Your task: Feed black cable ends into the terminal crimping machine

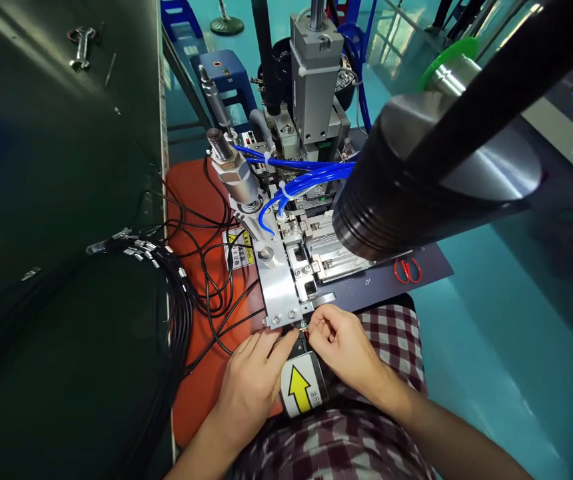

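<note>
My left hand (254, 370) is closed at the front end of the bench machine, its thumb and fingers pressed round what looks like the end of a black cable (221, 343). Opposite it, my right hand (341, 343) makes a pinch, with the fingertips close to those of the left. Between the two sits a small metal part (303, 328) with a bit of red beside it, too small to name. The fingers hide what the right hand pinches. Just above is the machine's metal plate (280, 287); below is a white label with a yellow arrow (299, 390).
A bundle of black cables with metal-tipped ends (179, 300) hangs over the edge of the dark green table (66, 367). Blue air tubes (311, 180) cross the machine. A large black cylinder (401, 193) looms at right, and red-handled scissors (407, 271) lie on the grey base.
</note>
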The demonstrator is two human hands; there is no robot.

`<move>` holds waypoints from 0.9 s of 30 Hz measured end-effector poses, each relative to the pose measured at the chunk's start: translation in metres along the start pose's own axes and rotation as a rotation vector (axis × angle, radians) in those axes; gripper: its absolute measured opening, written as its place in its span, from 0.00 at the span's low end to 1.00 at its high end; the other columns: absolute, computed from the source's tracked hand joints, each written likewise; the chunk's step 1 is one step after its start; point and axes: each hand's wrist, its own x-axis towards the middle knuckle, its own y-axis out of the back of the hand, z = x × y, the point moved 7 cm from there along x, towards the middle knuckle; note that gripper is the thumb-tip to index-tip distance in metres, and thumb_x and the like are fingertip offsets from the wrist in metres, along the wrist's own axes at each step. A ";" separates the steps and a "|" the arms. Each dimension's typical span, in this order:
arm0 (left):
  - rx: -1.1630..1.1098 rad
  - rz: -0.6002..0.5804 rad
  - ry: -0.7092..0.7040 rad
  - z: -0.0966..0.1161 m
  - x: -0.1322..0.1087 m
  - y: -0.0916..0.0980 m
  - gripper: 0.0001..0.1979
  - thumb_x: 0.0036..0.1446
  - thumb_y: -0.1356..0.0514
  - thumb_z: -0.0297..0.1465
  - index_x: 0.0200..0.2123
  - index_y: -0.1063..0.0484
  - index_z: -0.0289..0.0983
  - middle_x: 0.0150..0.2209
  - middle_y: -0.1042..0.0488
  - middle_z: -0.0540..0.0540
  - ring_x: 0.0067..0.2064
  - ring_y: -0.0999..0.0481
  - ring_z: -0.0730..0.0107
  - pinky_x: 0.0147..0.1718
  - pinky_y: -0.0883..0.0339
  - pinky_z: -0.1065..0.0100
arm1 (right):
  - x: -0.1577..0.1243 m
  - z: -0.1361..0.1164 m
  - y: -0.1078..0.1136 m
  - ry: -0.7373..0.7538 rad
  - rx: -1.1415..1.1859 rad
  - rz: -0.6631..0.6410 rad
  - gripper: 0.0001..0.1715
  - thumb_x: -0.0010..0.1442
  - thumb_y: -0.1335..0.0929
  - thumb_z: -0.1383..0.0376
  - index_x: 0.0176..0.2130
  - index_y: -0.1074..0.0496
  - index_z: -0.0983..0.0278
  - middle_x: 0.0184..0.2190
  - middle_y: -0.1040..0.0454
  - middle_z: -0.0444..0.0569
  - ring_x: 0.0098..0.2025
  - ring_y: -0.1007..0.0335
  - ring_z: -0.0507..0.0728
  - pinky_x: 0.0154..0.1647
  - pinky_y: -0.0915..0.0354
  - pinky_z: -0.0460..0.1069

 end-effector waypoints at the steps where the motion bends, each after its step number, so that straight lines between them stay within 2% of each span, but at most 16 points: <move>1: 0.000 -0.004 0.002 0.000 0.000 0.000 0.15 0.60 0.48 0.21 0.48 0.29 0.32 0.37 0.27 0.41 0.36 0.29 0.62 0.33 0.31 0.64 | 0.000 0.007 -0.003 -0.058 0.068 -0.054 0.06 0.54 0.36 0.70 0.26 0.34 0.63 0.20 0.35 0.40 0.22 0.39 0.50 0.25 0.42 0.45; 3: 0.001 -0.006 0.009 -0.001 0.000 0.000 0.15 0.60 0.48 0.21 0.48 0.29 0.32 0.37 0.27 0.41 0.35 0.29 0.62 0.33 0.31 0.64 | 0.000 0.019 -0.007 -0.157 0.211 -0.129 0.06 0.57 0.36 0.67 0.28 0.34 0.63 0.19 0.35 0.39 0.20 0.38 0.50 0.23 0.41 0.45; 4: 0.003 -0.006 0.010 -0.001 0.000 0.000 0.15 0.60 0.49 0.22 0.48 0.28 0.32 0.37 0.27 0.41 0.35 0.29 0.62 0.33 0.31 0.64 | -0.001 0.022 -0.006 -0.166 0.233 -0.115 0.06 0.59 0.36 0.65 0.29 0.34 0.63 0.20 0.35 0.40 0.20 0.38 0.50 0.23 0.40 0.45; 6: 0.010 -0.002 0.007 -0.001 0.000 0.000 0.15 0.61 0.49 0.22 0.48 0.28 0.32 0.36 0.26 0.42 0.35 0.29 0.63 0.32 0.31 0.64 | -0.004 0.018 0.002 -0.083 0.146 -0.002 0.07 0.61 0.36 0.63 0.34 0.31 0.63 0.23 0.32 0.42 0.22 0.36 0.51 0.24 0.39 0.45; 9: 0.018 0.009 0.008 -0.001 0.001 0.001 0.15 0.61 0.50 0.23 0.47 0.28 0.33 0.36 0.26 0.42 0.35 0.28 0.63 0.32 0.30 0.64 | -0.010 -0.003 0.004 0.124 -0.074 0.111 0.08 0.62 0.35 0.63 0.41 0.28 0.63 0.28 0.29 0.45 0.26 0.34 0.52 0.28 0.37 0.46; 11: 0.022 0.019 0.011 -0.001 0.001 0.002 0.15 0.62 0.50 0.23 0.47 0.28 0.33 0.37 0.26 0.42 0.35 0.28 0.63 0.33 0.29 0.64 | -0.013 -0.016 0.001 0.224 -0.188 0.117 0.07 0.63 0.35 0.64 0.39 0.27 0.62 0.28 0.28 0.46 0.27 0.34 0.53 0.30 0.38 0.47; 14: 0.016 0.009 0.014 -0.001 0.002 0.002 0.15 0.62 0.50 0.23 0.47 0.28 0.33 0.37 0.26 0.41 0.36 0.27 0.63 0.34 0.28 0.64 | -0.013 -0.025 -0.002 0.287 -0.294 0.104 0.08 0.63 0.36 0.64 0.34 0.28 0.62 0.26 0.30 0.45 0.27 0.35 0.53 0.30 0.39 0.48; 17: 0.009 -0.015 0.014 -0.001 0.001 0.000 0.15 0.61 0.50 0.23 0.47 0.28 0.33 0.37 0.25 0.41 0.36 0.27 0.63 0.34 0.28 0.64 | -0.010 -0.022 0.000 0.264 -0.276 0.087 0.07 0.63 0.36 0.66 0.32 0.30 0.62 0.25 0.31 0.45 0.27 0.36 0.53 0.29 0.39 0.47; 22: -0.025 -0.034 0.041 -0.003 0.000 -0.001 0.15 0.61 0.49 0.23 0.48 0.29 0.33 0.38 0.25 0.41 0.36 0.27 0.61 0.34 0.28 0.62 | -0.008 -0.007 -0.001 0.117 -0.127 0.047 0.07 0.62 0.36 0.66 0.31 0.32 0.62 0.22 0.35 0.41 0.23 0.40 0.50 0.25 0.42 0.45; 27: -0.045 -0.035 0.039 -0.003 0.000 -0.001 0.15 0.60 0.48 0.22 0.48 0.29 0.33 0.38 0.25 0.42 0.36 0.27 0.62 0.34 0.28 0.63 | -0.010 -0.008 -0.001 0.124 -0.161 0.049 0.08 0.64 0.37 0.65 0.32 0.32 0.62 0.23 0.34 0.41 0.24 0.39 0.51 0.27 0.42 0.46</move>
